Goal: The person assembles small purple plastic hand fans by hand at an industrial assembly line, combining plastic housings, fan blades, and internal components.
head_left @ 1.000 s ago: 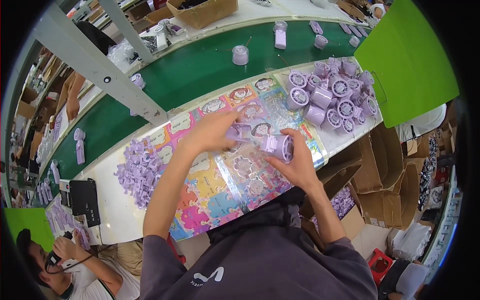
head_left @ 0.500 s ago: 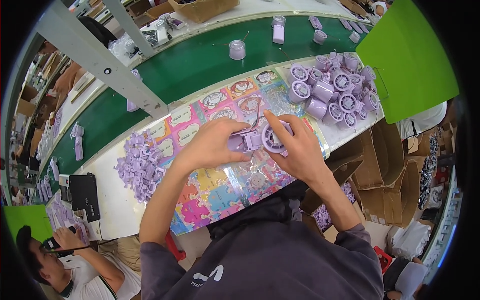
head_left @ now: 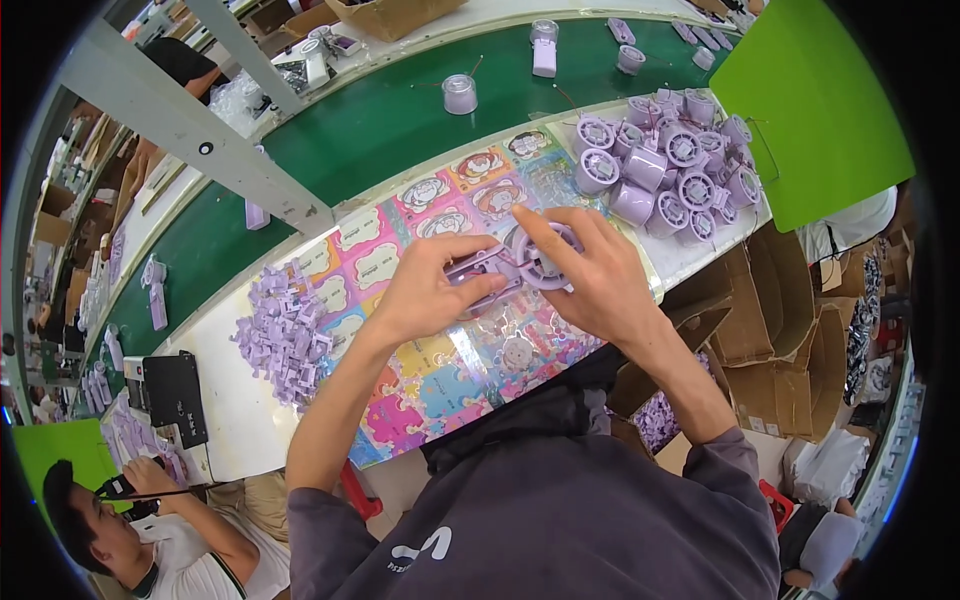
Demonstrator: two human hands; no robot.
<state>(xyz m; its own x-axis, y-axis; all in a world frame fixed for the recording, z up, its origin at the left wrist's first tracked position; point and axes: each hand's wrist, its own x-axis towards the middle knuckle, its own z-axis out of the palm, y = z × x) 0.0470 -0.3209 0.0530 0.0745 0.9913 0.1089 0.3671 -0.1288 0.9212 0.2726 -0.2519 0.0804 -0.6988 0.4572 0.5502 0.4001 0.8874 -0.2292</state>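
White bench (head_left: 245,430): 1 printed mat (head_left: 450,385), 1 black case (head_left: 174,395), lilac stock
Bench, left of mat: heap of small lilac parts (head_left: 282,335)
Bench, right end: heap of round lilac housings (head_left: 682,168), wires on some
Mat: multicoloured, puzzle-patterned
Green belt (head_left: 370,135), beyond bench: 1 wired lilac cup (head_left: 460,97), 1 block-bodied lilac unit (head_left: 544,58)

Unit (head_left: 541,268) held over worktable (head_left: 235,425) mat (head_left: 440,390).
Parts (head_left: 282,340) heaped left, housings (head_left: 665,168) piled at far right corner, belt (head_left: 370,150) set behind.
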